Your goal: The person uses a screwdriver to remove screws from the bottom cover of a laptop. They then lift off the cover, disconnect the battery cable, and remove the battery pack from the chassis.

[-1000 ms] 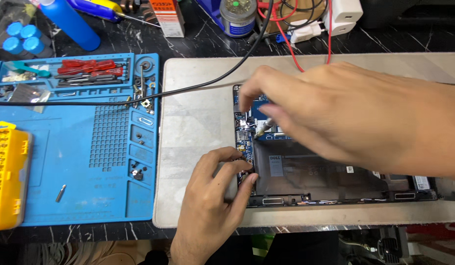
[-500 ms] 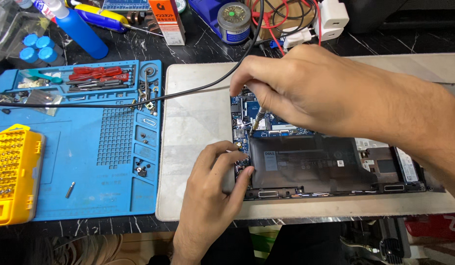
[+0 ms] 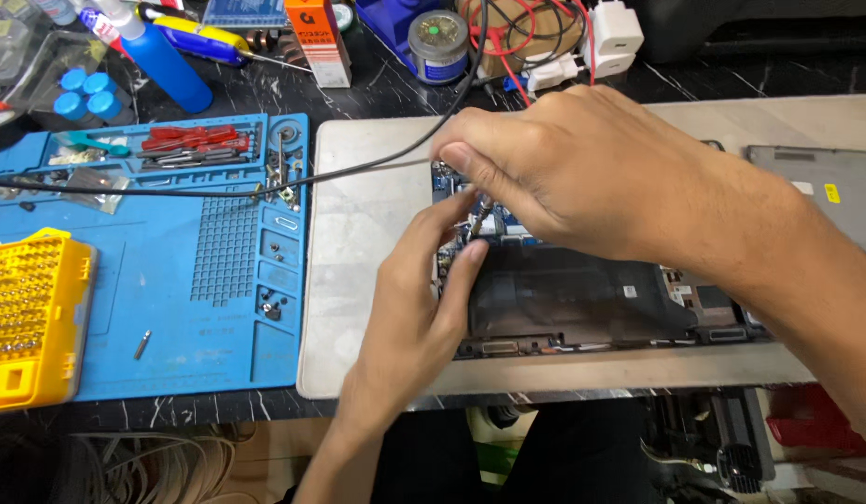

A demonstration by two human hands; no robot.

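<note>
An opened laptop base (image 3: 582,299) lies on a grey work mat (image 3: 367,233), showing its black battery and blue circuit board (image 3: 444,177). My right hand (image 3: 582,173) reaches in from the right and is closed around a small metal screwdriver (image 3: 482,213) whose tip points down at the board's left part. My left hand (image 3: 423,299) comes up from below; its fingers touch the laptop's left edge and the screwdriver's tip area. Much of the board is hidden under my right hand.
A blue repair mat (image 3: 171,271) with loose screws, red tweezers (image 3: 185,140) and a bit lies left. A yellow bit case (image 3: 27,317) sits at the far left. A black cable (image 3: 265,182) crosses both mats. Bottles, a solder tin and chargers line the back.
The view has shifted, so the laptop sits further right. My left hand moved up from the laptop's lower left corner to the screwdriver's tip. My right hand stays over the board.
</note>
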